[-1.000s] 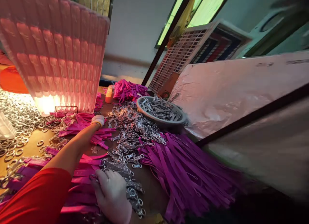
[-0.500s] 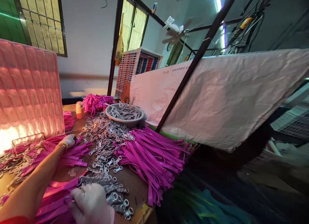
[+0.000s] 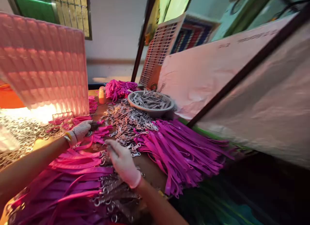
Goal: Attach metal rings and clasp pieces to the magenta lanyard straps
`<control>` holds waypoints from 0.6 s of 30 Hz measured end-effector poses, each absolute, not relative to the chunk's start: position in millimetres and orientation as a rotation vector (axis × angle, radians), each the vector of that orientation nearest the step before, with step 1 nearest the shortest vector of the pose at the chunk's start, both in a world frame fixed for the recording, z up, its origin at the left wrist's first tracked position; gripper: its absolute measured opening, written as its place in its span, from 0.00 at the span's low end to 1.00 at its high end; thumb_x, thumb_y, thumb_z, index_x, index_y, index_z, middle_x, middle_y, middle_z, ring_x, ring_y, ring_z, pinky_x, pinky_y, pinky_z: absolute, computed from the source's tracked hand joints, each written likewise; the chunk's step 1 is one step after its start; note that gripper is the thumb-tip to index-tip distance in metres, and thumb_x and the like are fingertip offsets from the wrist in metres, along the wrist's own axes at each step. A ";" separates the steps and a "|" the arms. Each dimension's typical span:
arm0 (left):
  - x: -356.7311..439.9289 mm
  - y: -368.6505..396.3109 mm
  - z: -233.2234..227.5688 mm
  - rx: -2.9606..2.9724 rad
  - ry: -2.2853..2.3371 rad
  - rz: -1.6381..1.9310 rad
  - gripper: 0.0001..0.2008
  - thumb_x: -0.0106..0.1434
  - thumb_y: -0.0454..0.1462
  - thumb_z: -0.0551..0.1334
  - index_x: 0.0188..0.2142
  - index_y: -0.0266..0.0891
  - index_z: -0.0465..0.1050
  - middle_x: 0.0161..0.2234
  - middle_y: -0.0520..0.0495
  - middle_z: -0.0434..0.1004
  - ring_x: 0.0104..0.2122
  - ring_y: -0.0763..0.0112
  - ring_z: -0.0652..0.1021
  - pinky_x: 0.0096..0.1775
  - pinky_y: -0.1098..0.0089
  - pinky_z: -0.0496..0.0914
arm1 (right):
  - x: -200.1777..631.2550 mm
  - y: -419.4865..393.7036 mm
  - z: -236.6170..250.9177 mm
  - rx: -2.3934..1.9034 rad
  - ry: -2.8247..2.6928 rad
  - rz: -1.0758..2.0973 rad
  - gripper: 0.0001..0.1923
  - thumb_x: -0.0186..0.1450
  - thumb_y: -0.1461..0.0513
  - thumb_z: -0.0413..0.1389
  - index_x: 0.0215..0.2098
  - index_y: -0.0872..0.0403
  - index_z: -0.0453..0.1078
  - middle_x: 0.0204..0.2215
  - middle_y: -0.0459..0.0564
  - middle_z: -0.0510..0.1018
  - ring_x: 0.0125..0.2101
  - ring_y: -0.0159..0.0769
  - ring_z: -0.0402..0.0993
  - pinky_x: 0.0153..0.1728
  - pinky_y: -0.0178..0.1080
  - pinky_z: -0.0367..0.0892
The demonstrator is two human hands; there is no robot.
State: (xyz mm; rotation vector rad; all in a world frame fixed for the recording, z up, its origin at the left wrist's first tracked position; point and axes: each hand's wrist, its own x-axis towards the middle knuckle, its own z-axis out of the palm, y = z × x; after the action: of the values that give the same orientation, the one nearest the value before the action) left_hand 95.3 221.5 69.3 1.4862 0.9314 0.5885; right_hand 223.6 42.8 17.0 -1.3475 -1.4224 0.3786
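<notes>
My left hand (image 3: 81, 132), in a knitted glove with dark fingertips, is closed by a metal ring, with a pink strap (image 3: 87, 144) trailing from beneath its fingers. My right hand (image 3: 124, 163), in a pale glove, reaches left with stretched fingers, slightly blurred, and nothing shows clearly in it. Just left of its fingertips lie metal ring links (image 3: 104, 158) at the ends of a row of pink straps (image 3: 79, 168). Behind both hands spreads a loose pile of metal links (image 3: 127, 118). Right of my right hand lies a fan of magenta straps (image 3: 186, 147).
A grey basin (image 3: 167, 112) full of metal pieces stands at the back. Near it are a small bottle (image 3: 102, 96) and a magenta strap bundle (image 3: 118, 88). A ribbed translucent panel (image 3: 48, 63) stands left. A dark slanted pole (image 3: 232, 83) crosses a white-wrapped board (image 3: 201, 76) on the right.
The view has swung right-down to left, bringing more of the table's left side in. My right hand has moved forward and its fingers have straightened. My left hand now has a strap under it.
</notes>
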 end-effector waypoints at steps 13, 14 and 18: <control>22.5 108.9 42.4 1.473 0.885 0.596 0.15 0.63 0.48 0.63 0.29 0.39 0.69 0.17 0.56 0.60 0.16 0.78 0.60 0.19 0.76 0.55 | 192.4 37.7 45.4 -1.777 -2.172 -0.102 0.16 0.73 0.64 0.46 0.55 0.54 0.70 0.37 0.54 0.80 0.32 0.37 0.76 0.30 0.35 0.62; 22.1 108.5 43.0 1.608 0.888 0.579 0.14 0.63 0.46 0.63 0.28 0.39 0.70 0.19 0.54 0.64 0.18 0.77 0.63 0.21 0.76 0.58 | 192.0 37.0 46.9 -1.782 -2.230 -0.144 0.16 0.73 0.65 0.45 0.54 0.55 0.70 0.37 0.55 0.80 0.31 0.38 0.76 0.29 0.36 0.61; 19.9 109.8 42.3 2.030 0.814 0.542 0.06 0.58 0.39 0.64 0.30 0.39 0.77 0.29 0.48 0.78 0.30 0.69 0.74 0.35 0.72 0.69 | 192.4 36.6 49.4 -1.755 -2.274 -0.172 0.15 0.74 0.64 0.44 0.53 0.55 0.68 0.37 0.53 0.78 0.33 0.39 0.75 0.29 0.37 0.60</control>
State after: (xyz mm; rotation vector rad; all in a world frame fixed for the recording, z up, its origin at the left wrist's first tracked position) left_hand 19.9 109.8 42.3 2.0298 0.8141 0.5421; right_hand 192.4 36.6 49.4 -1.7547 -2.2743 -0.1720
